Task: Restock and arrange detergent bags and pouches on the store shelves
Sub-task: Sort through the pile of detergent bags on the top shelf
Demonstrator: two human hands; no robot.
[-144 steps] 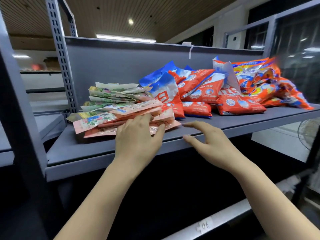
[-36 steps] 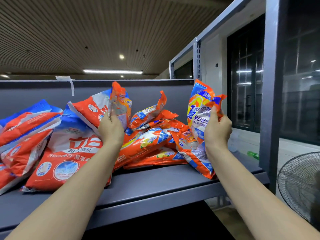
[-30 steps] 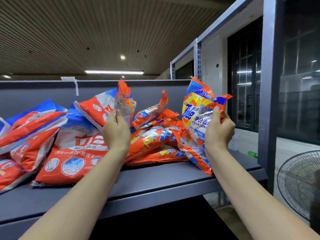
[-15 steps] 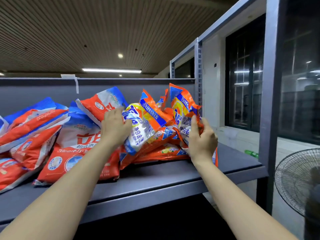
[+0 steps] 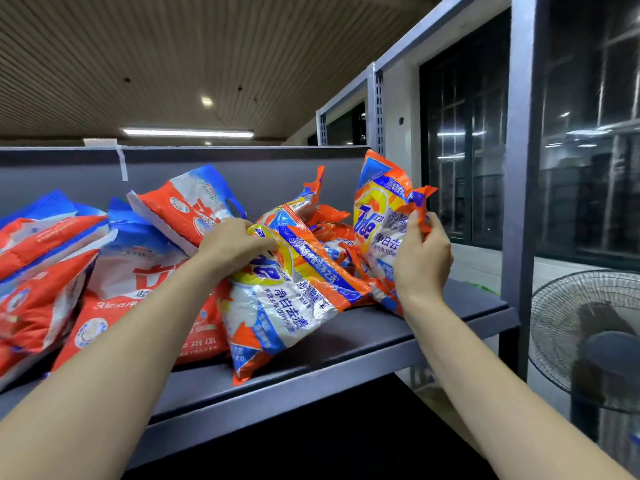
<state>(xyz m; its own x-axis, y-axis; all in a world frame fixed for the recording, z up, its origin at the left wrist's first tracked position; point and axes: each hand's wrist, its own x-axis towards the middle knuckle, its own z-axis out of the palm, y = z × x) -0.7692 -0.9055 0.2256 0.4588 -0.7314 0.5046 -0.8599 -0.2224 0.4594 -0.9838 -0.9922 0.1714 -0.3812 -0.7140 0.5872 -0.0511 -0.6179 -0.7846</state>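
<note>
Two bare forearms, no sleeves visible up to the frame's bottom edge. Left hand [image 5: 235, 244] and right hand [image 5: 420, 261]: no gloves, rings, watch or wristband seen. Nails on the right hand's fingers [image 5: 412, 220] look short and plain; nothing else of the person in view.
</note>
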